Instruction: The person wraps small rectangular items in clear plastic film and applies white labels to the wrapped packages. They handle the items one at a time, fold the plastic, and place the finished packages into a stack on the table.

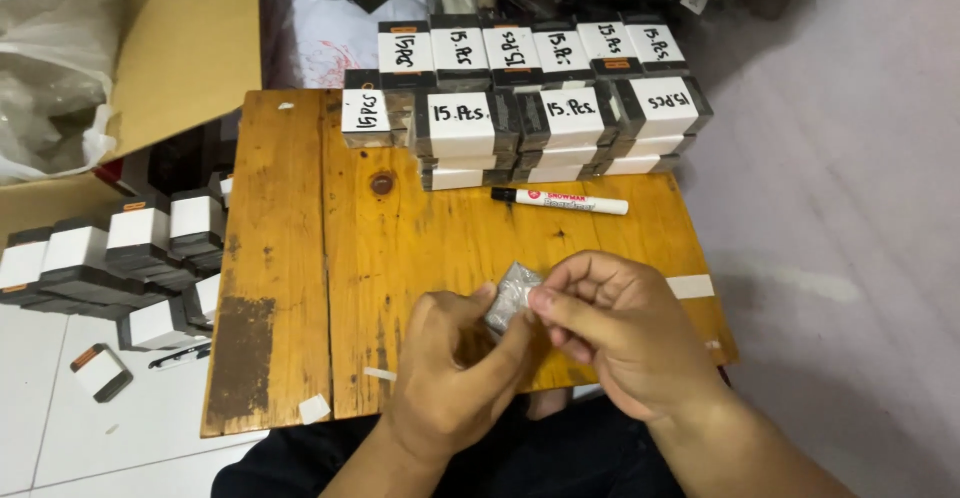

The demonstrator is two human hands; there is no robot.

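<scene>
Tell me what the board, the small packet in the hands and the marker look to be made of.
Board: wood with a worn amber varnish; grain, a knot and dark scuffed patches show. Packet: probably thin plastic film or foil; silvery grey, crinkled and glinting, pinched by the left hand and right hand. Marker: likely smooth plastic, white barrel, black cap.

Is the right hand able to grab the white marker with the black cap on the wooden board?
Probably yes. The white marker with the black cap lies alone on the wooden board, nothing between, but the right hand already pinches a small silvery packet.
</scene>
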